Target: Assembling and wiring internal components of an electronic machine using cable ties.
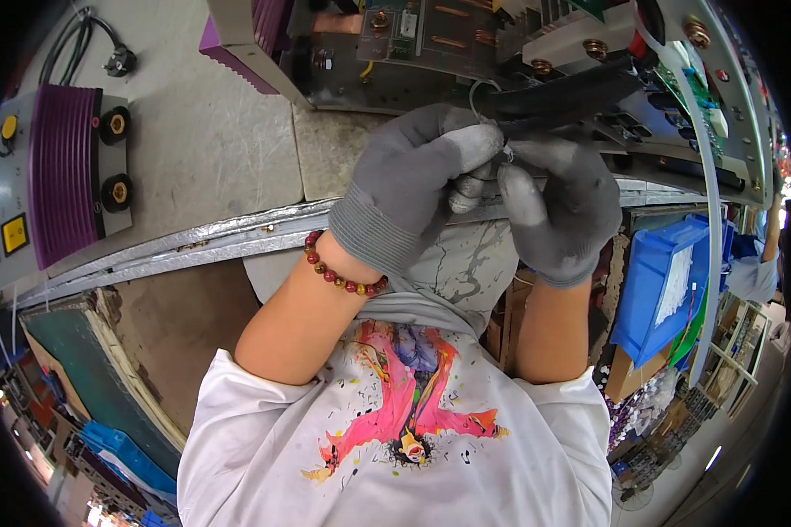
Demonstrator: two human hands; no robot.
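A: What do the fingers hold?
B: The left hand [404,167], in a dark grey knitted glove, has its thumb and forefinger pressed together on a thin pale bendable strand [473,98]. It rises from these fingertips in a small loop.

A: And the right hand [573,189]?
B: It wears the same kind of glove. Its thumb and forefinger are bent very near the left fingertips, with a small whitish end between. Whether they grasp it, I cannot tell.

A: What is above the fingers?
B: Just above is a thick black flexible sleeve [562,95], next to the loop. Behind it stands an opened grey metal machine [743,114] with circuit boards and copper-coloured bolts.

A: And farther from them?
B: Well to the left of the fingers, a purple ribbed box with grey front [66,176] is on the worn grey tabletop [211,132]. Lower and to the right is a blue plastic bin [630,323].
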